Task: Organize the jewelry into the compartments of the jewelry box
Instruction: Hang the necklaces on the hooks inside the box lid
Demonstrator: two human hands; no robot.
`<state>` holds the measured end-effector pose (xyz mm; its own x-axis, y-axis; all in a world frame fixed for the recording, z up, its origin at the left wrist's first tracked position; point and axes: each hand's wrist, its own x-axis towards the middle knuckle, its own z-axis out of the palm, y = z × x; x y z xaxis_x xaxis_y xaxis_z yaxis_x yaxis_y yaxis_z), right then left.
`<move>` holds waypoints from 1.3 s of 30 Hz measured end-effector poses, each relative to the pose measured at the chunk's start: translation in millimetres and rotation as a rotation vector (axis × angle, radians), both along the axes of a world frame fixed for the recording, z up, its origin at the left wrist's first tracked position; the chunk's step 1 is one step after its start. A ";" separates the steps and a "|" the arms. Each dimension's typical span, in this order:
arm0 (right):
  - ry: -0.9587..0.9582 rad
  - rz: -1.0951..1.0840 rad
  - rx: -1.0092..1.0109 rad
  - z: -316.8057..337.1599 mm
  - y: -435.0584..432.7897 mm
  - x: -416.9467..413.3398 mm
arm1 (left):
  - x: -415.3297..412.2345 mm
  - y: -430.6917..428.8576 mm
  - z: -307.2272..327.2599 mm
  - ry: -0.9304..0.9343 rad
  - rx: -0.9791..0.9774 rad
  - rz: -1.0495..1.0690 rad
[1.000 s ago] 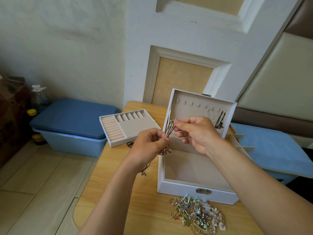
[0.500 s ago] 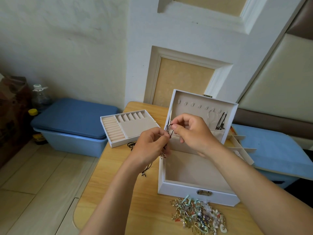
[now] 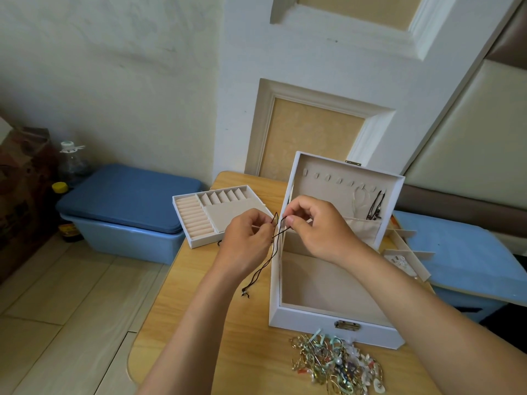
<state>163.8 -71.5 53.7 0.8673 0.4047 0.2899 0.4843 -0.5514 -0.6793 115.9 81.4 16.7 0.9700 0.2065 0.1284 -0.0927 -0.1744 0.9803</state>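
A white jewelry box [image 3: 328, 327] stands open on the wooden table, its lid [image 3: 325, 192] upright with a row of hooks. Dark necklaces [image 3: 376, 205] hang from hooks at the lid's right. Above the box's left edge, my left hand [image 3: 245, 242] and my right hand [image 3: 319, 226] each pinch a thin dark cord necklace [image 3: 266, 262]. Its lower end dangles to the table. A tangled pile of mixed jewelry [image 3: 333, 364] lies in front of the box.
A removable ring tray [image 3: 211, 218] sits on the table to the left. A divider insert [image 3: 405, 252] lies to the right of the box. Blue lidded bins [image 3: 125, 209] flank the table. Bottles [image 3: 71, 163] stand by the wall at left.
Both hands have drawn slightly apart, stretching the cord between them. The cord now hangs longer below my left hand, and the small metal piece near that hand is out of sight.
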 end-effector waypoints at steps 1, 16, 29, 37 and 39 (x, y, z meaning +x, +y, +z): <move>-0.008 0.011 -0.022 -0.2 0.3 -0.1 | 0.0 1.3 0.2 -0.003 0.010 0.011; -0.040 0.058 0.023 4.1 15.5 -1.4 | -5.5 11.5 6.2 0.010 -0.171 -0.118; 0.076 0.108 0.089 17.3 16.8 -10.4 | -18.3 20.9 17.8 0.021 -0.191 -0.155; 0.111 0.075 0.213 50.0 1.0 -24.8 | -26.3 6.1 60.3 -0.026 -0.196 -0.114; 0.124 0.072 0.248 58.6 -7.1 -26.4 | -25.3 1.1 74.8 -0.053 -0.198 -0.110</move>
<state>137.5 -78.6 112.3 0.8740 0.3962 0.2814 0.4210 -0.3282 -0.8456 90.6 82.5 91.5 0.9811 0.1259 0.1473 -0.1527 0.0350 0.9876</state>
